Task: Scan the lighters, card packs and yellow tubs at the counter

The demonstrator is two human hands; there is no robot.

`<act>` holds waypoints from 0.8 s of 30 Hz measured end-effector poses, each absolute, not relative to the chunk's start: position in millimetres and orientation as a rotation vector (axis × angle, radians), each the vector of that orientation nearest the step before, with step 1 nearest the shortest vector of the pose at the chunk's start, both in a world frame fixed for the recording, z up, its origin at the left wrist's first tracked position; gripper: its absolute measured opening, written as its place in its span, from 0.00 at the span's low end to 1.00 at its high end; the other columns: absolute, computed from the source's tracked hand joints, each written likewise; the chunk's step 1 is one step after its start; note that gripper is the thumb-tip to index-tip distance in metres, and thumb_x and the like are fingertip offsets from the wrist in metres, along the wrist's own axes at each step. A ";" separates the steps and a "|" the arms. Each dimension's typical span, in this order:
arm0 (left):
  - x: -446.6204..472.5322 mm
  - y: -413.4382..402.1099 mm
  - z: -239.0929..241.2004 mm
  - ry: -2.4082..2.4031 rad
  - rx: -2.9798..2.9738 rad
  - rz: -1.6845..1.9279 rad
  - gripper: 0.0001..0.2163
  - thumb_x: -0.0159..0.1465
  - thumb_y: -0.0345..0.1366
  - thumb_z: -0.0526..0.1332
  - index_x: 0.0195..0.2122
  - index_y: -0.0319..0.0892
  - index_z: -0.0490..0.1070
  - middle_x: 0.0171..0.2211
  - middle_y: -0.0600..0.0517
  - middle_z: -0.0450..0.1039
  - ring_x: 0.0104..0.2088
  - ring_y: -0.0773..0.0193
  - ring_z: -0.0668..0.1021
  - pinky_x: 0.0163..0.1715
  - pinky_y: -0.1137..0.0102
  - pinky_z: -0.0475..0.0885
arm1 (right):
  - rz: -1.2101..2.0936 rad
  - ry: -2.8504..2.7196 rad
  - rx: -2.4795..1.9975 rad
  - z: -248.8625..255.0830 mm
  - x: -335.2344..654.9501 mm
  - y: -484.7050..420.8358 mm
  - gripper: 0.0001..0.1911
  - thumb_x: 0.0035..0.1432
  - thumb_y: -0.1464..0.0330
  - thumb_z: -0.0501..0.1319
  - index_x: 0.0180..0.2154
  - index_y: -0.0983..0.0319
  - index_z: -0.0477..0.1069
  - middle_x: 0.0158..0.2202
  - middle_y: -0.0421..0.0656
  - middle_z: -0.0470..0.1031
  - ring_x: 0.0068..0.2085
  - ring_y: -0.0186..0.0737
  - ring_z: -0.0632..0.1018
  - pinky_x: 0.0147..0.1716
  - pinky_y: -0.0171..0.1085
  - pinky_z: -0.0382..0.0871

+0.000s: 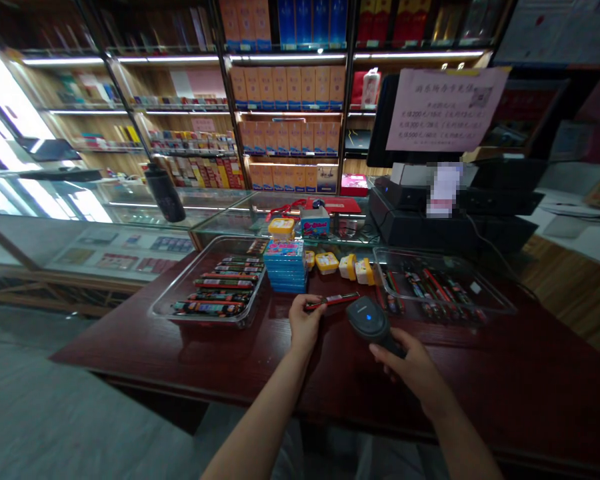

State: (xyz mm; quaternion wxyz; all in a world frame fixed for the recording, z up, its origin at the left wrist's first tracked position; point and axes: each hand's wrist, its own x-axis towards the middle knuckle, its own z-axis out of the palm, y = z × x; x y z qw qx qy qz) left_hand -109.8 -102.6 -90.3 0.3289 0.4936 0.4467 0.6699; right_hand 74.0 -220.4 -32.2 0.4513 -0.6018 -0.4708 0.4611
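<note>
Dark grey is the colour of the bottle point(165, 193) seen at left of centre in the upper half of the frame, above a glass counter point(210, 212). Below it, at left of centre, a clear tray point(177, 280) is set on the glossy red-brown tabletop point(145, 353), and slim dark-and-red packets point(223, 283) are laid crosswise inside. Just beside its right edge, blue boxes point(286, 273) are stacked upright. Near the middle of the frame, a slim red-and-black stick point(341, 299) is pinched at its left end between the thumb and bent fingers of the left hand point(305, 320); its free end is pointed to the right, above the tabletop. Behind it, small yellow-lidded tubs point(327, 262) are lined up. Right of centre, the handle of a dark scanner point(369, 321) is gripped by the right hand point(410, 363), with the fingers curled around it and partly hidden; the scanner's head, on which a blue light is lit, is held just below the stick's free end. Farther right, more slim packets point(433, 290) are contained in a second clear tray point(500, 307), beneath a pink sign point(445, 110) at upper right.
</note>
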 end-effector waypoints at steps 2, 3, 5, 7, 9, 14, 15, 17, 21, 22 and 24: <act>-110.0 -102.8 -89.7 1.162 1.323 1.792 0.06 0.47 0.30 0.67 0.25 0.41 0.69 0.32 0.51 0.73 0.38 0.60 0.77 0.41 0.65 0.69 | 1.199 -1.124 -1.466 -32.6 70.6 -224.9 0.25 0.43 0.52 0.65 0.39 0.62 0.69 0.21 0.35 0.70 0.19 0.30 0.67 0.15 0.29 0.58; -110.2 -103.1 -89.0 1.161 1.342 1.809 0.06 0.47 0.29 0.66 0.24 0.41 0.69 0.32 0.51 0.72 0.38 0.60 0.77 0.42 0.64 0.69 | 1.222 -1.107 -1.450 -33.6 68.6 -226.6 0.25 0.43 0.51 0.65 0.38 0.62 0.69 0.20 0.35 0.69 0.19 0.29 0.67 0.15 0.29 0.58; -110.6 -103.9 -87.2 1.164 1.382 1.831 0.07 0.48 0.28 0.66 0.22 0.41 0.67 0.32 0.51 0.72 0.38 0.59 0.77 0.43 0.63 0.69 | 1.254 -1.076 -1.415 -36.0 64.6 -229.1 0.26 0.42 0.51 0.66 0.37 0.62 0.68 0.19 0.33 0.67 0.18 0.28 0.66 0.14 0.28 0.57; -110.9 -104.7 -85.5 1.161 1.412 1.842 0.07 0.48 0.27 0.65 0.21 0.41 0.66 0.32 0.51 0.71 0.39 0.59 0.77 0.43 0.63 0.69 | 1.271 -1.055 -1.379 -38.0 61.1 -230.6 0.26 0.41 0.51 0.67 0.36 0.62 0.67 0.17 0.32 0.65 0.17 0.27 0.65 0.14 0.28 0.57; -111.0 -105.2 -84.4 1.153 1.425 1.847 0.08 0.48 0.27 0.65 0.20 0.41 0.65 0.32 0.51 0.71 0.39 0.59 0.77 0.43 0.63 0.70 | 1.288 -1.039 -1.357 -38.0 58.9 -231.6 0.27 0.41 0.50 0.67 0.37 0.62 0.67 0.17 0.32 0.65 0.16 0.27 0.64 0.14 0.28 0.57; -110.2 -103.9 -85.7 1.140 1.431 1.864 0.08 0.48 0.27 0.64 0.19 0.41 0.64 0.33 0.51 0.71 0.39 0.59 0.77 0.43 0.63 0.70 | 1.296 -1.029 -1.364 -31.6 58.5 -232.8 0.28 0.42 0.49 0.66 0.38 0.63 0.67 0.17 0.31 0.65 0.16 0.27 0.64 0.14 0.28 0.56; -110.1 -103.6 -86.1 1.133 1.428 1.865 0.08 0.49 0.27 0.64 0.19 0.41 0.64 0.33 0.51 0.71 0.40 0.59 0.77 0.42 0.64 0.70 | 1.289 -1.038 -1.365 -30.7 58.7 -232.9 0.27 0.42 0.49 0.66 0.38 0.63 0.67 0.17 0.31 0.64 0.17 0.27 0.64 0.14 0.28 0.56; -109.9 -103.3 -86.4 1.129 1.422 1.865 0.08 0.49 0.27 0.64 0.19 0.41 0.64 0.32 0.52 0.70 0.40 0.59 0.77 0.42 0.64 0.70 | 1.282 -1.055 -1.361 -30.4 59.2 -232.9 0.27 0.43 0.49 0.66 0.37 0.63 0.67 0.17 0.31 0.64 0.17 0.27 0.64 0.14 0.28 0.56; -110.5 -104.4 -84.1 1.153 1.435 1.861 0.09 0.48 0.26 0.64 0.19 0.41 0.64 0.33 0.52 0.71 0.39 0.60 0.77 0.43 0.64 0.70 | 1.258 -1.096 -1.392 -33.1 62.7 -231.9 0.25 0.46 0.50 0.64 0.38 0.62 0.67 0.18 0.31 0.64 0.17 0.28 0.64 0.14 0.29 0.56; -110.6 -104.8 -83.4 1.155 1.436 1.860 0.09 0.48 0.26 0.64 0.19 0.41 0.64 0.33 0.52 0.71 0.39 0.60 0.77 0.43 0.64 0.69 | 1.220 -1.134 -1.428 -33.0 64.6 -231.3 0.24 0.47 0.51 0.63 0.39 0.62 0.67 0.18 0.32 0.65 0.17 0.29 0.65 0.15 0.30 0.57; -110.7 -105.1 -82.6 1.155 1.435 1.862 0.09 0.48 0.26 0.64 0.19 0.41 0.64 0.33 0.52 0.71 0.39 0.61 0.77 0.43 0.64 0.69 | 1.048 -1.284 -1.520 -30.5 69.9 -229.7 0.23 0.48 0.53 0.63 0.41 0.61 0.68 0.23 0.36 0.72 0.22 0.34 0.72 0.21 0.33 0.64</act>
